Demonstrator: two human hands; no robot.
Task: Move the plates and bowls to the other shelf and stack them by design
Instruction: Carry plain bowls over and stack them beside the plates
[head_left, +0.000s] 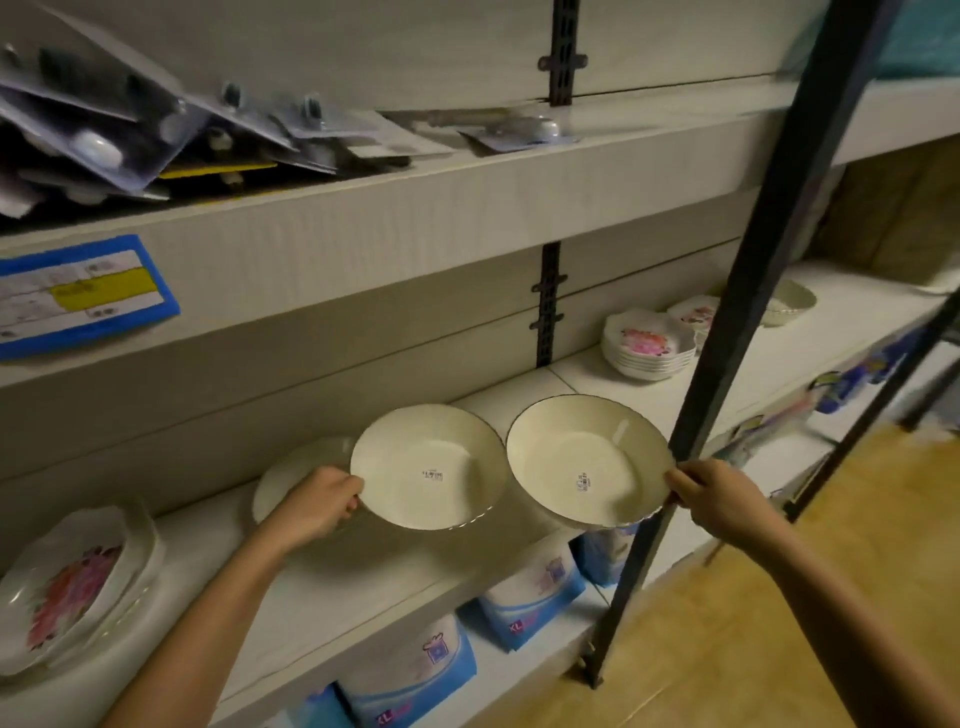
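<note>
Left hand (318, 503) gripping cream bowl (428, 467) by rim, right hand (714, 499) pinching second cream bowl (589, 462), third dish (296, 470) half hidden behind on shelf (332, 582), sticker text illegible

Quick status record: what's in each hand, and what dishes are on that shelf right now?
left hand: grips rim of a cream bowl
right hand: grips rim of a second cream bowl
behind left hand: another cream dish, partly hidden
shelf left: floral dish
shelf right: floral stack, then more dishes past the black post
</note>
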